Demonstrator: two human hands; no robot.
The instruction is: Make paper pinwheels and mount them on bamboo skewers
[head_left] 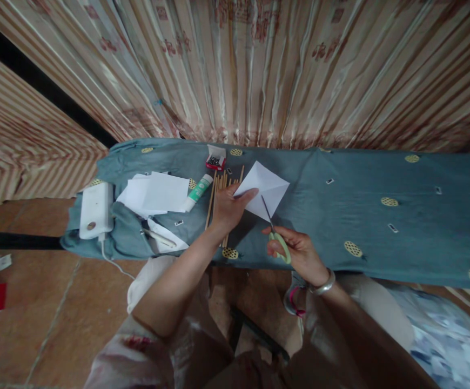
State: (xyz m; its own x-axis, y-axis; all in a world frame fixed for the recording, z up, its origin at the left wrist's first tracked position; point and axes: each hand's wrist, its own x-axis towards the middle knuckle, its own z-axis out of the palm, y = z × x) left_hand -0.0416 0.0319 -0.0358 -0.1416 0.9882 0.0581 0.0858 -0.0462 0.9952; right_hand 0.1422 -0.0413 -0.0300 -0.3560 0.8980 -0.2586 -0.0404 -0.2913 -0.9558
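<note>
My left hand (230,204) pinches the near left edge of a folded white paper square (268,186) and holds it just above the blue-grey cloth (381,227). In my right hand (297,253) are green-handled scissors (277,235), gripped closed. Their blades point up into the lower edge of the paper. A silver bangle sits on my right wrist. Under my left hand lie several thin wooden sticks (211,202).
Left of the sticks lies a white glue tube with a green label (197,192), then a pile of white paper sheets (154,193). A white box with a cable (96,209) rests at the cloth's left end. A small red box (215,160) stands at the back. Striped curtains hang behind.
</note>
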